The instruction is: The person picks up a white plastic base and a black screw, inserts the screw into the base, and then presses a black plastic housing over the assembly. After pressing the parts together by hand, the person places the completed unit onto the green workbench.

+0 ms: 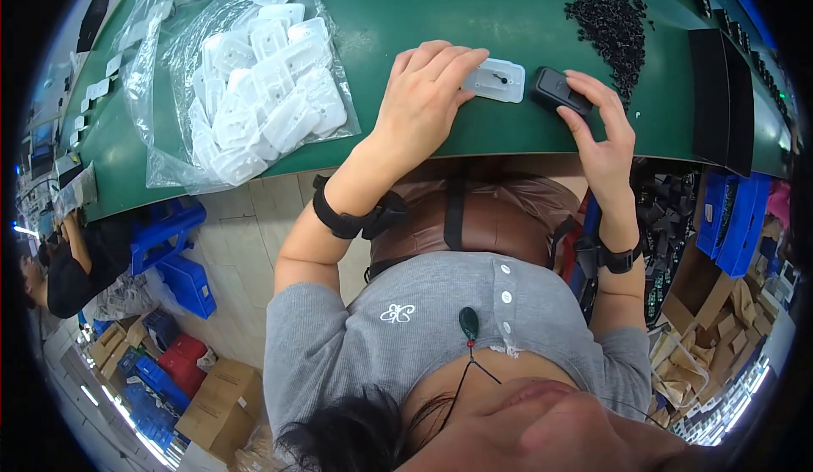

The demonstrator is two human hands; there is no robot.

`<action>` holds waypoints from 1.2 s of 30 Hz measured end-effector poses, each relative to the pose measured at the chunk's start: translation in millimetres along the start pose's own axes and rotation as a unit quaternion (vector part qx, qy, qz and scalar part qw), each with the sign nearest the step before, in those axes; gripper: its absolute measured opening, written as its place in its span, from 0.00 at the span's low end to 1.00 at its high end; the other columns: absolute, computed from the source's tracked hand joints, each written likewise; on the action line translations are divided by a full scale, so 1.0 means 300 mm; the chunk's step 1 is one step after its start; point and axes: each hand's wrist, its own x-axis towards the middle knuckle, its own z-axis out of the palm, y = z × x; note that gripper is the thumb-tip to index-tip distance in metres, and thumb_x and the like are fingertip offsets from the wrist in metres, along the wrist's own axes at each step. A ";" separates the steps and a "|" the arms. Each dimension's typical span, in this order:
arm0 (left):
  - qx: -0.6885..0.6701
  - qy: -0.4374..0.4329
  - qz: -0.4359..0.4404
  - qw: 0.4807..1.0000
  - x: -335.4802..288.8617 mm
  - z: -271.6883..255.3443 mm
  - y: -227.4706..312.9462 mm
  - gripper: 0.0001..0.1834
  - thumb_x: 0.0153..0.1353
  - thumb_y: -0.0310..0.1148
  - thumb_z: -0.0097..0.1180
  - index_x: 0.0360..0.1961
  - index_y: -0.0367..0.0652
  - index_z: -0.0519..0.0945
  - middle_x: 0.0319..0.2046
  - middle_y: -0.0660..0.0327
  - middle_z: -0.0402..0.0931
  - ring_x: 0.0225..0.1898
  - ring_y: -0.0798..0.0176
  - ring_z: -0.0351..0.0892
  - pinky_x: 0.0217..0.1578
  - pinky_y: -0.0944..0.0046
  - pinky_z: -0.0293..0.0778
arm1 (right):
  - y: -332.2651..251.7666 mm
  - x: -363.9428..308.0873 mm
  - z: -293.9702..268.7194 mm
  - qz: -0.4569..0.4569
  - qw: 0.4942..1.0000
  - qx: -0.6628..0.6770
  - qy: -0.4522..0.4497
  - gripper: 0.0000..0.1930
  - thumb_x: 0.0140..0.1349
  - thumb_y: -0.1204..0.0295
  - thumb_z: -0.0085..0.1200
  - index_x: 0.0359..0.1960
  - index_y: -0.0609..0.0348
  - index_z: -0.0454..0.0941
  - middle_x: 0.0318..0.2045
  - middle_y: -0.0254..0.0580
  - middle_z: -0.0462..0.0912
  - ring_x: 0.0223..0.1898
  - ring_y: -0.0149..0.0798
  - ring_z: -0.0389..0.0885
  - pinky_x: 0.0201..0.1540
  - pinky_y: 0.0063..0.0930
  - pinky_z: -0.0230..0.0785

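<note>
Head [559, 430] nearest, left fingers [460, 67] grip a white plate [495, 89], right fingers [600, 93] a black case [552, 88].

Blue bins [743, 228] stand at right, a cardboard box [217, 409] at lower left

Likely a workshop: green bench [440, 15], heaped parts [605, 27].

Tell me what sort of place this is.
Probably an assembly workshop: a green bench holds a heap of small black parts and a clear bag of white pieces.
</note>
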 end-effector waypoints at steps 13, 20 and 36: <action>-0.035 -0.004 -0.003 0.999 -0.050 -0.013 -0.039 0.26 0.54 0.18 0.47 0.55 0.45 0.77 0.57 0.63 0.75 0.57 0.57 0.74 0.55 0.58 0.67 | -0.061 0.100 0.156 -0.107 0.991 0.031 -0.078 0.17 0.50 0.81 0.63 0.45 0.60 0.80 0.48 0.43 0.81 0.48 0.45 0.79 0.51 0.33 0.72; 0.074 -0.032 0.023 0.996 -0.041 -0.049 -0.015 0.24 0.56 0.24 0.49 0.55 0.48 0.77 0.57 0.64 0.75 0.57 0.61 0.74 0.53 0.59 0.67 | -0.025 0.097 0.174 -0.192 0.978 -0.026 -0.073 0.21 0.47 0.82 0.63 0.47 0.58 0.80 0.50 0.43 0.79 0.48 0.47 0.79 0.47 0.33 0.75; 0.168 0.005 0.068 0.983 -0.035 0.010 0.024 0.30 0.46 0.34 0.64 0.54 0.38 0.75 0.52 0.56 0.75 0.50 0.57 0.76 0.50 0.58 0.71 | -0.024 0.114 0.138 -0.102 0.983 0.052 -0.142 0.18 0.55 0.83 0.59 0.49 0.63 0.77 0.52 0.47 0.79 0.52 0.44 0.77 0.56 0.32 0.69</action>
